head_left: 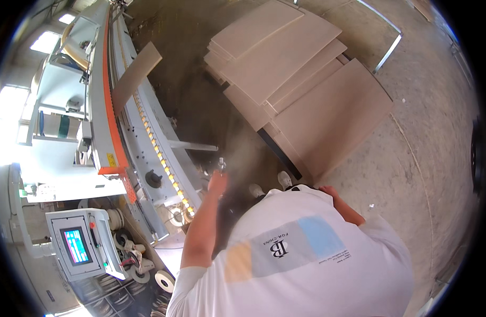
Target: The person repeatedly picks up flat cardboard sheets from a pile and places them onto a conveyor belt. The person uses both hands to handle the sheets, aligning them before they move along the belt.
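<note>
My left hand [218, 182] is held out beside the long machine, its fingers wrapped round a small tool with a shiny silvery tip [222, 162]. The tool's body is mostly hidden in the grip, so its exact kind does not show. A pale haze hangs around that hand. My right hand [327, 190] is at my right side near the shirt's hem, close to the stacked boards. Its fingers are mostly out of sight, and whether it holds anything cannot be made out. A brown panel [137, 74] lies across the machine's bed at the far left.
The machine has an orange-edged beam [115, 132] and a row of yellow rollers [158, 150]. A grey arm [195, 145] juts out from it. Brown boards [285, 53] are stacked ahead on the right. At lower left stand a control box [76, 245] and edging rolls [164, 281].
</note>
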Action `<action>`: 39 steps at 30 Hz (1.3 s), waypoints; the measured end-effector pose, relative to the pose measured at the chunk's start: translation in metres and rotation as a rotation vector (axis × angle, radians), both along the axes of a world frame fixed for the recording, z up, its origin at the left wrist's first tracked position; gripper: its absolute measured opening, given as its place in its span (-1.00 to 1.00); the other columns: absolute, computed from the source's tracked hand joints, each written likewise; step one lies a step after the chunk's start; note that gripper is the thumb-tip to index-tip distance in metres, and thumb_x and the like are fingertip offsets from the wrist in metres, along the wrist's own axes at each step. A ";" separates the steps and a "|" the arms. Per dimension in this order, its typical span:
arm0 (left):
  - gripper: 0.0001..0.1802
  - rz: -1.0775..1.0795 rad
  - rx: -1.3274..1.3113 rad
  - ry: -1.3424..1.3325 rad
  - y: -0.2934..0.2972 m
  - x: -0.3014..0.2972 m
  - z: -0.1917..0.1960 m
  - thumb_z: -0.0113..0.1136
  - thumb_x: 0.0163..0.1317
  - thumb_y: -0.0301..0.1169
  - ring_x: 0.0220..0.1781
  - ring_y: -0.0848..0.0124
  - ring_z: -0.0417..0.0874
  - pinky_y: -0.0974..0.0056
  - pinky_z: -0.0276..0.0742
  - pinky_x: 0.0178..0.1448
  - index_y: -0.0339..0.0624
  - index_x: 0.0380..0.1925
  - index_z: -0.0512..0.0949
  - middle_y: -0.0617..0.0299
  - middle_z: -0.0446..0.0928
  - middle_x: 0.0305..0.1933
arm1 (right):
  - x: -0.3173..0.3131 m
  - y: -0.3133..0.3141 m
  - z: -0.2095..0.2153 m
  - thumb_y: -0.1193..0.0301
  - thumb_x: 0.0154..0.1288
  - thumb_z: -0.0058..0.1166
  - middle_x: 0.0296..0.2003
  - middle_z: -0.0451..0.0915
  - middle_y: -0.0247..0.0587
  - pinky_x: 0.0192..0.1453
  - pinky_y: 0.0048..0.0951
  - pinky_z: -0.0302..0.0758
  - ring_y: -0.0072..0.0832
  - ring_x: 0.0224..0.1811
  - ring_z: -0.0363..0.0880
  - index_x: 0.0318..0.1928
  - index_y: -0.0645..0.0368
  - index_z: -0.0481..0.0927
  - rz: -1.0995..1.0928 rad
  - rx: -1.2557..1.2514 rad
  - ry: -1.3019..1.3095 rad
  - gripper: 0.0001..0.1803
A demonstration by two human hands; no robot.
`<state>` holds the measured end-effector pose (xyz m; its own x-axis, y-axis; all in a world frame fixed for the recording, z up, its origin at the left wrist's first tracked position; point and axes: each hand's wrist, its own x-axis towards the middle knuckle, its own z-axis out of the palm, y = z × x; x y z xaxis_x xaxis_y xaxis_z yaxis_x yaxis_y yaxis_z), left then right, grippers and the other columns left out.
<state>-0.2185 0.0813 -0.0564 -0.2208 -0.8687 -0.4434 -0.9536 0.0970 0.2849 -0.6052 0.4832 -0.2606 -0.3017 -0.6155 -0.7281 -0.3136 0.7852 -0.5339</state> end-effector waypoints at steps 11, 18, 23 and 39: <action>-0.54 -0.582 0.468 -0.143 0.134 0.075 0.081 -0.01 0.40 -0.01 0.08 0.00 0.68 -0.04 0.56 0.14 -0.14 -0.03 0.61 -0.03 0.68 0.00 | -0.028 -0.091 0.083 0.03 0.47 0.05 -0.43 0.57 -0.29 -0.31 -0.35 0.51 -0.49 -0.42 0.51 -0.20 0.17 0.64 -0.614 -0.058 -0.453 -0.58; -0.46 -0.242 0.356 -0.066 0.154 0.129 0.170 0.04 0.39 0.14 0.00 -0.06 0.69 -0.08 0.57 0.08 0.03 0.14 0.51 -0.07 0.68 -0.07 | -0.029 -0.184 0.094 0.01 0.53 0.01 -0.56 0.51 -0.40 -0.51 -0.52 0.38 -0.61 -0.57 0.43 -0.34 0.08 0.59 -0.778 -0.249 -0.556 -0.57; -0.49 0.102 0.089 -0.221 0.170 0.230 0.209 0.11 0.37 0.12 -0.01 0.02 0.71 -0.04 0.62 0.02 0.11 0.16 0.47 0.12 0.68 -0.03 | 0.033 -0.215 0.108 0.03 0.51 0.03 -0.55 0.51 -0.46 -0.47 -0.50 0.42 -0.58 -0.53 0.48 -0.35 0.07 0.59 -0.281 -0.088 -0.459 -0.59; -0.78 1.105 -1.131 0.129 0.208 0.658 0.188 0.34 0.27 -0.27 -0.29 0.35 0.65 0.22 0.52 -0.12 -0.09 -0.16 0.70 0.23 0.66 -0.33 | 0.141 -0.209 0.171 0.17 0.47 0.03 -0.42 0.65 -0.15 -0.33 -0.32 0.56 -0.38 -0.43 0.66 -0.22 0.22 0.66 0.332 0.025 -0.038 -0.65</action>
<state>0.4392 0.2894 0.1313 0.7335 -0.4745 0.4866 -0.6707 -0.3894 0.6313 -0.4647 0.2742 -0.0897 -0.0603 -0.6574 -0.7511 -0.5351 0.6565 -0.5316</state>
